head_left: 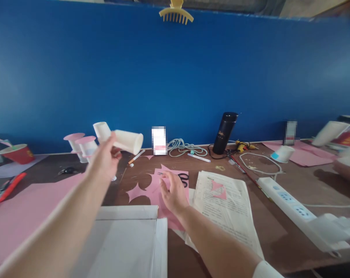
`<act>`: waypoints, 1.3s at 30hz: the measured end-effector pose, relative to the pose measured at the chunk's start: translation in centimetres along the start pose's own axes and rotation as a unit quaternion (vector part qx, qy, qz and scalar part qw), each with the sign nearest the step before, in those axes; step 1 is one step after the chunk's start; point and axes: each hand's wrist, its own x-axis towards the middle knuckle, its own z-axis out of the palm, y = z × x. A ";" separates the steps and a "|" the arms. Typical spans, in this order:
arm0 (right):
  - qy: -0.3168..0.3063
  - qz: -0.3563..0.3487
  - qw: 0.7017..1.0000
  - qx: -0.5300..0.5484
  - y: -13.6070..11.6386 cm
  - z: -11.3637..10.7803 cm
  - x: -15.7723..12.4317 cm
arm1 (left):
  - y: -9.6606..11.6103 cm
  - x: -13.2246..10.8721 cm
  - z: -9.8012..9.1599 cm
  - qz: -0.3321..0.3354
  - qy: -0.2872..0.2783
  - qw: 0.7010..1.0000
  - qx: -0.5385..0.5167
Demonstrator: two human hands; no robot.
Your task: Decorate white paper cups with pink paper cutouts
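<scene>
Raised above the left side of the table, my left hand (106, 156) is closed on a white paper cup (128, 141), which lies sideways in the fingers. A second white cup (102, 130) shows just behind that hand; whether it is also held is hidden. My right hand (173, 193) is over cut pink paper (154, 181), its fingers loosely bent and apart. Black-handled scissors (183, 179) lie beside and partly under this hand. Left of my left hand stand two white cup pieces with pink paper discs (86, 144).
A white box (128, 243) lies in front, with a pink sheet (33, 216) and box cutter (11, 187) leftward. Printed pages (227, 208), a black bottle (225, 133) and a power strip (293, 212) are rightward. Another person's hand (349, 168) shows at far right.
</scene>
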 end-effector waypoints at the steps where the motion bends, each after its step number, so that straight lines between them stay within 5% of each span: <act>1: 0.006 -0.003 1.000 0.009 -0.1 -0.1 0.0 | -1.1 -1.5 -0.4 -0.044 0.002 0.999 -0.013; 6: 0.025 0.016 0.998 0.048 -0.2 -0.4 0.0 | -5.6 -5.4 -2.8 -0.177 -0.008 0.983 -0.043; 12: 0.037 0.021 0.991 0.125 -0.4 -0.8 0.0 | -8.1 -5.3 -4.4 -0.153 -0.129 0.976 -0.082; 19: -0.020 -0.023 0.990 0.138 -2.2 -1.5 -0.2 | -8.9 -5.7 -4.0 -0.223 -0.180 0.956 -0.058; 26: -0.014 -0.025 0.993 0.112 -2.2 -1.6 -0.1 | -8.7 -5.6 -4.4 -0.269 -0.169 0.948 -0.019; 33: -0.013 -0.035 0.996 0.082 -1.2 -1.4 0.4 | -8.7 -6.2 -4.5 -0.134 -0.176 0.961 0.166; 36: -0.024 -0.030 0.998 0.052 -0.6 -1.0 0.4 | -8.3 -6.7 -4.4 0.014 -0.145 0.939 0.311; 39: -0.044 -0.026 0.999 0.016 -0.2 -0.7 0.3 | -8.0 -7.2 -4.3 0.103 -0.177 0.907 0.368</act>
